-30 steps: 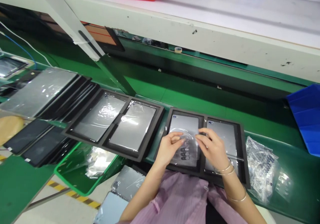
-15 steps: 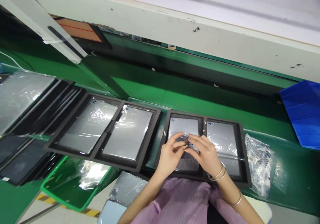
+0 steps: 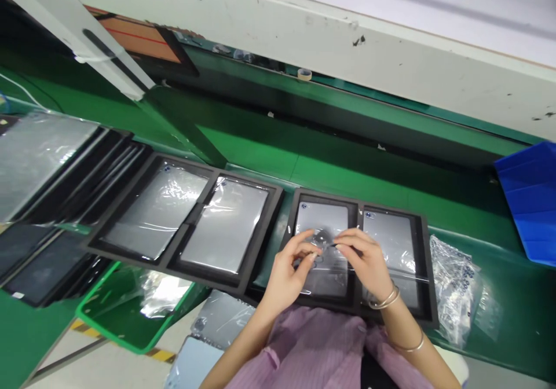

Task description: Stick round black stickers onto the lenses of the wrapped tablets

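My left hand and my right hand hover over a dark tray with two grey tablet-like panels. A small clear plastic piece is at the fingertips of my left hand, above the left panel. The thumb and fingers of my right hand are pinched at its right side on a small dark bit, too small to name. In the right compartment lies the other panel, partly covered by my right hand. Each panel has a small dark round mark at its upper left corner.
Another dark tray with two film-wrapped panels stands to the left, beside stacked trays. Clear printed plastic bags lie at the right. A green bin sits below, a blue bin at far right. A white shelf edge crosses above.
My hands have drawn apart a little; the right one moved right. The clear piece now shows between them. The view has shifted slightly.
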`<state>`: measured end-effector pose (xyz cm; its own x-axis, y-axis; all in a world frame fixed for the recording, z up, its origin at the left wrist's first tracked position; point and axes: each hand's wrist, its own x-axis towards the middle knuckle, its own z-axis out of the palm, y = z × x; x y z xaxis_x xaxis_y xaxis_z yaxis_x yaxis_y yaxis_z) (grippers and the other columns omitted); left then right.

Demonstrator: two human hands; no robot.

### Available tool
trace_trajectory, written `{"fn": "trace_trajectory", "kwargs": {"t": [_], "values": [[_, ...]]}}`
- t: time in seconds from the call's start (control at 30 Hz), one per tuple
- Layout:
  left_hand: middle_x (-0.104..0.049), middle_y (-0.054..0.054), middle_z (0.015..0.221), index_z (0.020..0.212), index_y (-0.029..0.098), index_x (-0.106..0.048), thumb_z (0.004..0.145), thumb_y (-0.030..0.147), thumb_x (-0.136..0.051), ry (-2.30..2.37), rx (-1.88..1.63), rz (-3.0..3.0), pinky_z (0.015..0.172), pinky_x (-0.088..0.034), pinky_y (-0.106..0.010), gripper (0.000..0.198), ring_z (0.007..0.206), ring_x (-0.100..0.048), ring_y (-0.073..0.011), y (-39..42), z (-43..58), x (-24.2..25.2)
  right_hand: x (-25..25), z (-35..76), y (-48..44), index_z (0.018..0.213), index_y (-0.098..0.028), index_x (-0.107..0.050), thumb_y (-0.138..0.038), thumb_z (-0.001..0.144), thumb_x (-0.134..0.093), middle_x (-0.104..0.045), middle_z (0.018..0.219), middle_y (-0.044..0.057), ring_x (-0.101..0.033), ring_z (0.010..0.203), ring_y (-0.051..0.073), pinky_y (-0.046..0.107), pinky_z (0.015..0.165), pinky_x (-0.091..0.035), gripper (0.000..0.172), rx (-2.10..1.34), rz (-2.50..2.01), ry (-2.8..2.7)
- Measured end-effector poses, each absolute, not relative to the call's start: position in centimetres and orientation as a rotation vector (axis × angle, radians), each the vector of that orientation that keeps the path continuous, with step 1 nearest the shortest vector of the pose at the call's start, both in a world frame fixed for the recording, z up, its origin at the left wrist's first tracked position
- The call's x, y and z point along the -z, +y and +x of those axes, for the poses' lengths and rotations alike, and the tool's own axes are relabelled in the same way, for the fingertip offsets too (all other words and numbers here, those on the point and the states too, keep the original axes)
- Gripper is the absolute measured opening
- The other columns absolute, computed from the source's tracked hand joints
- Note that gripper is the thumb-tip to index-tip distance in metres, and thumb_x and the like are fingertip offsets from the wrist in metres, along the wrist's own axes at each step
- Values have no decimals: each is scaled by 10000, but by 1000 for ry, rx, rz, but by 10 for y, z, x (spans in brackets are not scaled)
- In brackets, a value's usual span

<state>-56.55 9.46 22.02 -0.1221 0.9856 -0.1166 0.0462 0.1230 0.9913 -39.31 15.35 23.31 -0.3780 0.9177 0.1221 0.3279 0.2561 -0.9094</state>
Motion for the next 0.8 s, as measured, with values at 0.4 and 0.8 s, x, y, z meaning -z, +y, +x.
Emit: {"fn": "trace_trajectory", "kwargs": {"t": [0.4,0.8], "values": [[-588,17,639,967,184,-644,849,227,-461,1527,-731,1311,622,-437,-241,222,606,-557,-141,105,-584,-206,-210,-392,166,847,-230,-731,-320,812,-627,-736,800,43,-679,672,177,293,596,-564,142,-1127,-1211,-1780],[-593,-123,1113,1134,143,-601,902,361,-437,1846,-270,1776,670,-514,-315,359,860,-658,-246,142,-587,-169,-129,-435,238,1003,-182,-696,-213,915,-483,-710,1003,99,-651,922,187,352,791,-539,232,-563,-815,-2385]]}}
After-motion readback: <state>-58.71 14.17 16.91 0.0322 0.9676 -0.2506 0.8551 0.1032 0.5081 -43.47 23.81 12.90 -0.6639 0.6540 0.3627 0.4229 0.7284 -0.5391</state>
